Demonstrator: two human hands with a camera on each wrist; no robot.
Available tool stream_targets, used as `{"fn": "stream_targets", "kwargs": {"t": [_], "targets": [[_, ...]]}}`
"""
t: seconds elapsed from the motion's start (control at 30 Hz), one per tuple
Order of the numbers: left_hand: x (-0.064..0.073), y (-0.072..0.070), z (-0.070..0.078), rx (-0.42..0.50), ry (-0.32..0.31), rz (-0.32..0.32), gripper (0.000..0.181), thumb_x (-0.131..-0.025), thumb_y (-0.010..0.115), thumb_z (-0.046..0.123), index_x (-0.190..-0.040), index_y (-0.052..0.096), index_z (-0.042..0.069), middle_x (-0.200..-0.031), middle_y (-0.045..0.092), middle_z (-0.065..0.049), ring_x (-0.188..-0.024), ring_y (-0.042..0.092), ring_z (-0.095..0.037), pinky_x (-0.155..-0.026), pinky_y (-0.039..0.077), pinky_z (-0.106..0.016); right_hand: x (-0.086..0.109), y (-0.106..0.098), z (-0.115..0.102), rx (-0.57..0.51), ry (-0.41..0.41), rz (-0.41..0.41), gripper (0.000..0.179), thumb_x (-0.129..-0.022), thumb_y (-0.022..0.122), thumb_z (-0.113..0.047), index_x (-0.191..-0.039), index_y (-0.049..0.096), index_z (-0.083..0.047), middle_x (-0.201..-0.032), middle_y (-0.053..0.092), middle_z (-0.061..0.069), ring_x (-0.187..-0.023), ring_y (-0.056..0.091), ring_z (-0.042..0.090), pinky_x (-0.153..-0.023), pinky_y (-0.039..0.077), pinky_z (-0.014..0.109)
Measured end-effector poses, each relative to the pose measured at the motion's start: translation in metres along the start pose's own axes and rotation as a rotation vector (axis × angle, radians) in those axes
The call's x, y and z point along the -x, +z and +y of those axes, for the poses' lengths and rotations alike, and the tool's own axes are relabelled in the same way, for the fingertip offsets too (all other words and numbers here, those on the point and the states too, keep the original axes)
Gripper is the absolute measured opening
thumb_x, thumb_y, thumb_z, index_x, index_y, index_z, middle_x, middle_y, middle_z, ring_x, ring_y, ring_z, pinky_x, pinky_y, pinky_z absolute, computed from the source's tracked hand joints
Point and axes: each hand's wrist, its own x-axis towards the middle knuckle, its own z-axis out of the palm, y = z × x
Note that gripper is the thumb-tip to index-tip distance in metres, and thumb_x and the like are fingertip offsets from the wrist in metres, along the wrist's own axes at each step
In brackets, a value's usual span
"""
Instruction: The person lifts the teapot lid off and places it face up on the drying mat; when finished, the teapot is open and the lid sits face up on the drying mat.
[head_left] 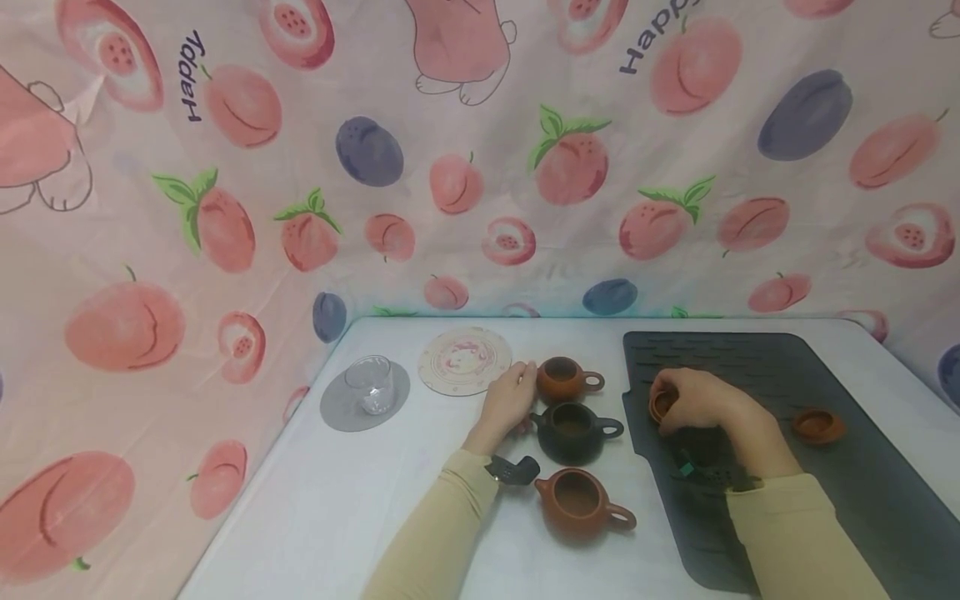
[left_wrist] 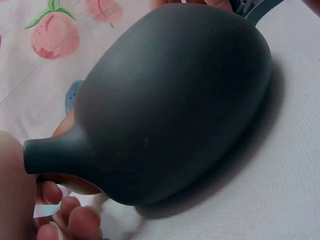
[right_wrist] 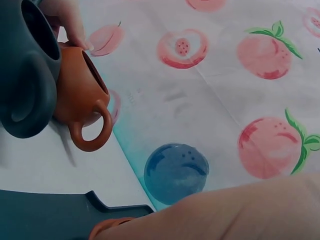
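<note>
My left hand (head_left: 510,398) is beside the spout side of the farthest small brown teapot (head_left: 559,381), fingertips right at its wall. In the left wrist view its curled fingers (left_wrist: 82,222) show below the spout of a black teapot (left_wrist: 170,100), which hides most of the brown one. A larger reddish-brown teapot (head_left: 576,504) stands nearest me, also lidless, handle to the right. My right hand (head_left: 697,398) pinches a small brown cup (head_left: 660,406) at the left side of the dark tray (head_left: 757,358). In the right wrist view only the cup's rim (right_wrist: 107,226) shows.
Another small brown cup (head_left: 817,426) sits on the tray, right of my right wrist. At the left of the white table (head_left: 300,500), a clear glass (head_left: 372,387) stands on a grey round mat (head_left: 337,408). A patterned round mat (head_left: 465,361) lies behind. Printed cloth (head_left: 480,283) hangs along the back.
</note>
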Motion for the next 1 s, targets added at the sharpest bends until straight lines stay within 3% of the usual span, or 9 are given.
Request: {"fn": "stream_targets", "kwargs": {"t": [1.0], "targets": [[-0.0001,-0.001,0.0004,-0.002,-0.014,-0.006,0.046,-0.109,0.034,0.053,-0.093,0.056,0.016,-0.063,0.057,-0.004,-0.041,0.057,-0.02,-0.037,0.044,-0.03,-0.0045,0.0044,0.0016,0.0,0.001,0.008,0.037,-0.076,0.088,-0.02,-0.104,0.067,-0.007,-0.092,0.064,0.004,-0.084,0.057,0.024,-0.077,0.049,0.05]]}}
